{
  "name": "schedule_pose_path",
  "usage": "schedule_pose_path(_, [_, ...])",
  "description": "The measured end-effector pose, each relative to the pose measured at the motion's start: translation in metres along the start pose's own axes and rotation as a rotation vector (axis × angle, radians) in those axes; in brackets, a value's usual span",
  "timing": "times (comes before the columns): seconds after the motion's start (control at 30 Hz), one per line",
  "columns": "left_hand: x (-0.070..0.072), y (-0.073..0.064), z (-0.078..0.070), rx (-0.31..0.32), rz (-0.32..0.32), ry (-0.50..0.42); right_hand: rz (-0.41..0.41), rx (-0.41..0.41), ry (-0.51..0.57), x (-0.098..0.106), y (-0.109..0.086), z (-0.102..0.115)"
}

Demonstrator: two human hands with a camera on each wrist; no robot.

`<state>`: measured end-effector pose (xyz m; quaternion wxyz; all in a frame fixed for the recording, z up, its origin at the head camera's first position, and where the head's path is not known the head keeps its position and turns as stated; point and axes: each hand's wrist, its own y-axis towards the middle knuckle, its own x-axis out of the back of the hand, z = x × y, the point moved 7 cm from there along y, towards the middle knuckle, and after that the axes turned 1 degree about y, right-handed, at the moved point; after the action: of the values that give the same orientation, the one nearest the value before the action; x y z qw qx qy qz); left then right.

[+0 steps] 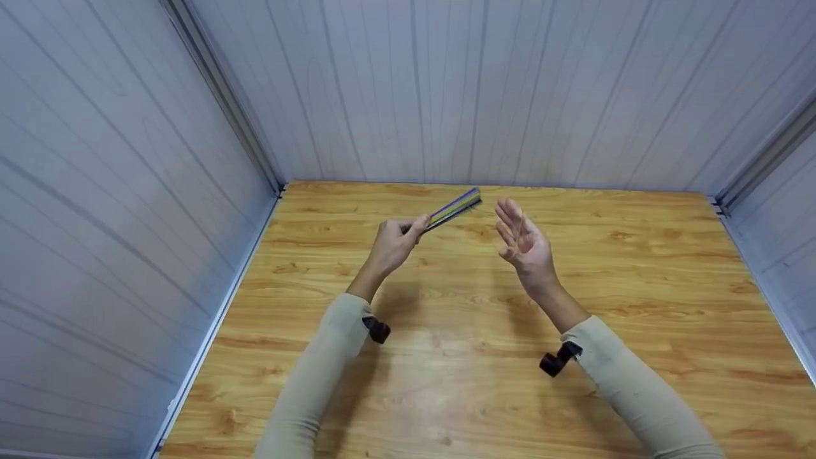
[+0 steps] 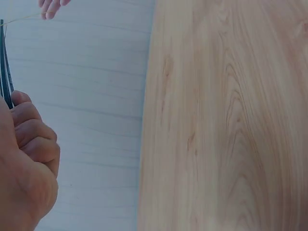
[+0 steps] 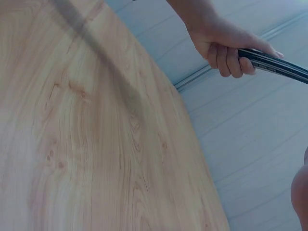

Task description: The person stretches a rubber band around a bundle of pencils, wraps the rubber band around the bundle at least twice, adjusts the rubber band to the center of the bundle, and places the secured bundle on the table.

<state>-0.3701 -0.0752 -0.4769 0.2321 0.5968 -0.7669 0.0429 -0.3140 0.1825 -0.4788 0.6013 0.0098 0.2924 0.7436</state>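
My left hand [image 1: 392, 245] grips one end of a bundle of long thin sticks [image 1: 452, 209], purple, yellow and black, perhaps pencils. The bundle slants up and right above the table; its far end points toward my right hand [image 1: 529, 248]. In the right wrist view, dark sticks [image 3: 274, 64] with small light print emerge between the left thumb and fingers. My right hand is raised with its fingers extended and palm facing left. A thin yellowish band [image 2: 21, 19] runs between the bundle's far end and the right fingertips in the left wrist view.
A wood-grain table [image 1: 459, 382] lies beneath both hands. Pale grooved panels stand along its back [image 1: 433, 95], left [image 1: 115, 223] and right sides. Small black cameras [image 1: 377, 330] hang at both sleeve cuffs.
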Motion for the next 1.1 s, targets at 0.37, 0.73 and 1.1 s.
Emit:
schedule_pose_path(0.37, [-0.005,-0.006,-0.028,-0.239,0.028,0.407,-0.054,-0.092,-0.040,0.007,0.010,0.003])
schedule_pose_path(0.73, [-0.027,-0.009,-0.053,-0.445,0.109,0.699,0.057,-0.097,-0.300,0.001,0.013,0.004])
schedule_pose_path(1.1, [-0.041,-0.010,-0.043,-0.428,0.199,0.813,0.091,-0.103,-0.408,-0.003,0.021,0.008])
